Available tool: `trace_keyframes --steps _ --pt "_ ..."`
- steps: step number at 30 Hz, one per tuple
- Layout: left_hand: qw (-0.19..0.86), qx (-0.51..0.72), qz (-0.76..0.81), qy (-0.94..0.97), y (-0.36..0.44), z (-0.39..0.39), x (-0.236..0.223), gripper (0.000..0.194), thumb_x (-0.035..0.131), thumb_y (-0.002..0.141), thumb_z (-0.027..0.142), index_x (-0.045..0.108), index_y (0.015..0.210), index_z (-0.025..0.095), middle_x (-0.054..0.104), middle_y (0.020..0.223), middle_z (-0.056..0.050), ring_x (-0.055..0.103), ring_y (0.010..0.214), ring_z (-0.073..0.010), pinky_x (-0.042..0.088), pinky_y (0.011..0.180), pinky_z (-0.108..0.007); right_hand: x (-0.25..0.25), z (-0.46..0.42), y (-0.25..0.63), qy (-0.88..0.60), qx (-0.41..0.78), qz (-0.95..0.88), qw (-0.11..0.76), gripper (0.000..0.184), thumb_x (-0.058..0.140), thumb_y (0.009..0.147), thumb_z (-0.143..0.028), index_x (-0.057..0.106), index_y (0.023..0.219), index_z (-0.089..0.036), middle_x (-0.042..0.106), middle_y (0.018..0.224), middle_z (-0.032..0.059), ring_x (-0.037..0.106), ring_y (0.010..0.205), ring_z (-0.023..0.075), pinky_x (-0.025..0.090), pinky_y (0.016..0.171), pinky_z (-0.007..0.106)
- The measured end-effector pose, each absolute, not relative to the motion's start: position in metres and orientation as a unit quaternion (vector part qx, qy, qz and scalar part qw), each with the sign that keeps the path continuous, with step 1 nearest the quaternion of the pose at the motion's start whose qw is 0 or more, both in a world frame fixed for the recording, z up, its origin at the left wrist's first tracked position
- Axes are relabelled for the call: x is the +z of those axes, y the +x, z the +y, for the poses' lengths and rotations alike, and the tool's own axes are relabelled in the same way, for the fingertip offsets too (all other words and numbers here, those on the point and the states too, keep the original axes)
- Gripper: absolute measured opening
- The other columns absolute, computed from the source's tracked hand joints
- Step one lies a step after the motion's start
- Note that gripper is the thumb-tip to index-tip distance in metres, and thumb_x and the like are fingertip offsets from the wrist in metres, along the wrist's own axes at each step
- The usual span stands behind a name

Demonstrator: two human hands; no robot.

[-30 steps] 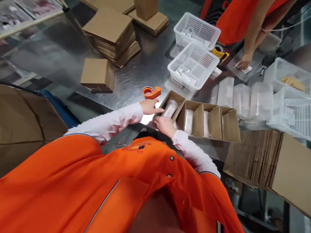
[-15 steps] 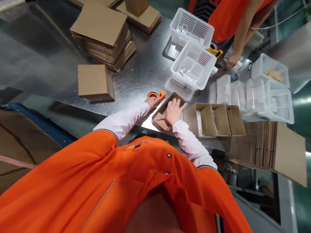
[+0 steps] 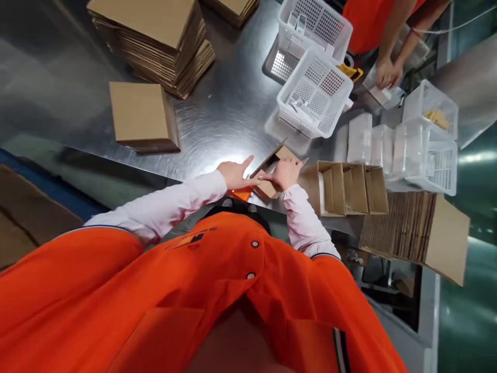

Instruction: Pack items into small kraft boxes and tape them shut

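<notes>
A small cardboard box [image 3: 268, 190] stands near the table edge with its top flaps up. My right hand [image 3: 286, 173] grips its right side, the thumb stretched left over the near end flap and the other fingers bent at the right flap. At the box's left side is my left hand [image 3: 234, 175], thumb and fingers spread, fingertips by the near flap. Below that hand lies an orange tape dispenser [image 3: 243, 194], partly covered by it. The inside of the box is mostly dark or hidden by my right hand.
To the right stand several open cardboard boxes [image 3: 333, 189] in a row, beside flat cardboard [image 3: 446, 238]. White baskets [image 3: 316, 93] sit ahead. At left are a closed box [image 3: 137, 111] and a cardboard stack [image 3: 155, 31]. A co-worker's hands [image 3: 386, 73] work at upper right.
My left hand has let go of the orange tape dispenser, which now lies nearer the table edge. My right hand has come out of the box onto its flaps, which now stand up.
</notes>
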State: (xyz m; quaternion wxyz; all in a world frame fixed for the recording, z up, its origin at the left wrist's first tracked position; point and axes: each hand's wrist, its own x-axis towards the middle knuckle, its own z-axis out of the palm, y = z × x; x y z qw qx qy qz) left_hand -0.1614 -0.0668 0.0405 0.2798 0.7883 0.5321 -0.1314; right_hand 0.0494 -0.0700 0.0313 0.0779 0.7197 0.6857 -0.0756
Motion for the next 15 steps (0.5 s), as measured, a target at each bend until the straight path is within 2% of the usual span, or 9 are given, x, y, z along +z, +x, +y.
trace_keyframes --steps 3,6,8,11,13,15 --pt "0.289 -0.116 0.532 0.788 -0.143 -0.055 0.046 0.071 0.051 0.106 0.056 0.039 0.171 0.032 0.076 0.124 -0.016 0.072 0.115 -0.0416 0.051 0.093 -0.043 0.036 -0.065 0.037 0.705 -0.089 0.694 0.110 0.091 0.075 0.080 -0.084 0.078 0.115 0.000 0.072 0.118 0.0325 0.062 0.117 0.0444 0.034 0.108 0.063" --pt "0.299 -0.093 0.572 0.758 -0.164 -0.047 0.045 0.067 0.064 0.099 0.053 0.054 0.163 0.036 0.078 0.116 -0.014 0.072 0.111 -0.0429 0.050 0.097 -0.048 0.033 -0.063 0.013 0.680 -0.106 0.715 0.121 0.079 0.069 0.090 -0.078 0.080 0.115 -0.003 0.074 0.121 0.0311 0.062 0.121 0.0450 0.027 0.114 0.069" --pt "0.299 -0.085 0.588 0.747 -0.181 -0.054 0.042 0.077 0.075 0.091 0.056 0.054 0.163 0.036 0.078 0.114 -0.014 0.072 0.112 -0.0439 0.050 0.100 -0.050 0.030 -0.063 -0.001 0.659 -0.109 0.734 0.122 0.075 0.069 0.095 -0.071 0.078 0.123 -0.002 0.070 0.132 0.0337 0.057 0.132 0.0476 0.024 0.116 0.071" --pt "0.302 -0.147 0.557 0.759 -0.189 -0.074 0.033 0.112 0.090 0.074 0.060 0.041 0.171 0.031 0.077 0.121 -0.019 0.071 0.116 -0.0484 0.052 0.099 -0.051 0.031 -0.069 -0.006 0.647 -0.127 0.741 0.127 0.065 0.073 0.096 -0.060 0.079 0.122 -0.001 0.068 0.135 0.0356 0.053 0.140 0.0498 0.027 0.118 0.070" --pt "0.291 -0.195 0.542 0.764 -0.185 -0.083 0.026 0.131 0.095 0.068 0.059 0.028 0.176 0.026 0.075 0.126 -0.025 0.071 0.117 -0.0506 0.054 0.097 -0.051 0.035 -0.081 0.003 0.628 -0.147 0.758 0.097 0.057 0.067 0.101 -0.053 0.080 0.120 -0.001 0.072 0.130 0.0329 0.058 0.137 0.0451 0.027 0.123 0.064" --pt "0.275 -0.211 0.545 0.763 -0.182 -0.084 0.020 0.134 0.093 0.071 0.061 0.021 0.177 0.023 0.074 0.127 -0.027 0.072 0.116 -0.0493 0.055 0.097 -0.049 0.037 -0.097 0.015 0.568 -0.166 0.806 0.026 0.061 0.060 0.105 -0.053 0.074 0.134 -0.001 0.067 0.141 0.0299 0.054 0.144 0.0403 0.022 0.130 0.057"
